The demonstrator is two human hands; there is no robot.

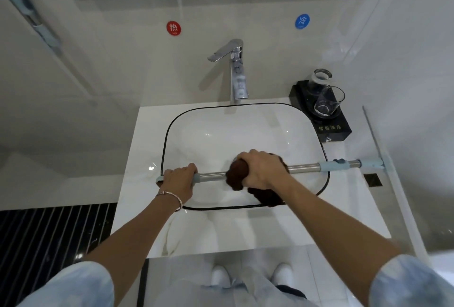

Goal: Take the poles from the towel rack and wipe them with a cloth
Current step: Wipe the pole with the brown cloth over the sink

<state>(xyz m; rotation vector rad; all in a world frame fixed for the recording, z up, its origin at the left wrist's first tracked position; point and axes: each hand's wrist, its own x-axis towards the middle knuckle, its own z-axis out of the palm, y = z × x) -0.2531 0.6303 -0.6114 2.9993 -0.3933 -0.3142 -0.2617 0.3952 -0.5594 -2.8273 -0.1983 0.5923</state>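
A steel pole [304,167] with pale blue fittings lies level across the front of the white basin [245,130]. My left hand [178,180] grips its left end, next to a blue end cap. My right hand [261,169] holds a dark brown cloth [237,174] wrapped around the pole near its middle; the cloth's loose end hangs below my wrist. The pole's right end reaches a pale blue bracket [373,163] by the glass panel. Another pole [32,9] with blue clips is mounted on the left wall.
A chrome tap [237,71] stands behind the basin. At the back right, a black tray [324,120] holds two glass cups. A glass panel edge [375,139] runs along the right. Black slatted flooring is at the lower left. Mirror rails are above.
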